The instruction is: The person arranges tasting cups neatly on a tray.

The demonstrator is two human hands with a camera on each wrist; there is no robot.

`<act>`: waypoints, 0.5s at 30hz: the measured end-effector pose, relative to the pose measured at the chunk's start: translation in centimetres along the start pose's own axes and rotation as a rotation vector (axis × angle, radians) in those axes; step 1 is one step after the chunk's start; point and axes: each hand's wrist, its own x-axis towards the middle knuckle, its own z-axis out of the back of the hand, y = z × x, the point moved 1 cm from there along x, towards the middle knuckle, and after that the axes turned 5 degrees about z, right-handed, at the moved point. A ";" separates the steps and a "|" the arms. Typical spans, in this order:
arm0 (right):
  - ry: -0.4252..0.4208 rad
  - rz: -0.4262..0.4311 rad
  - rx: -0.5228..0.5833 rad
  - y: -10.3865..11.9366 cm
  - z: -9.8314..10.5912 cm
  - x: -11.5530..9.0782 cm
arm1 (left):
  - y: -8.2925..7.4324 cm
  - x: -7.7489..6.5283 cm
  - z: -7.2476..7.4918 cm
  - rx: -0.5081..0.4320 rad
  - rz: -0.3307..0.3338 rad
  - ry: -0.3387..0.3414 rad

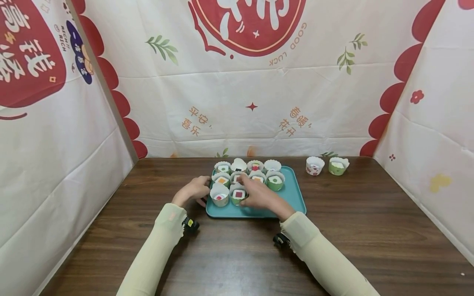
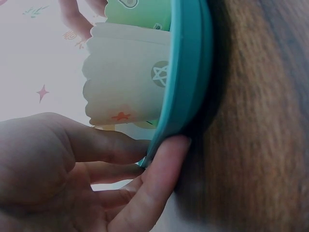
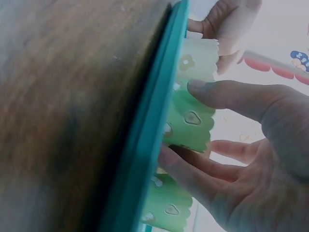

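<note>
A teal tray (image 1: 293, 196) lies on the table and carries rows of paper baking cups, several with small white pieces topped in colour. My left hand (image 1: 196, 190) is at the tray's left edge; in the left wrist view its thumb and fingers pinch the rim. Beside it stands a pale paper cup (image 2: 130, 72) with an orange star print. My right hand (image 1: 261, 195) holds a green paper cup (image 3: 190, 121) in the front row, thumb on one side and fingers on the other. That cup contains a white square with a dark red top.
Two more paper cups, one white with red print (image 1: 314, 166) and one green (image 1: 337, 167), stand off the tray at the back right. A brown wooden table (image 1: 355, 230) spreads around the tray. Printed white cloth (image 1: 252, 86) hangs behind and on both sides.
</note>
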 end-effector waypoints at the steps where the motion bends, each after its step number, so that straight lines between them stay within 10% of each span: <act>1: 0.003 0.000 -0.004 0.0 0.2 -0.1 | 0.0 0.0 0.0 0.001 0.000 0.000; 15: -0.051 0.017 0.014 -1.2 3.0 -1.1 | 0.1 0.1 -0.1 0.012 -0.004 -0.006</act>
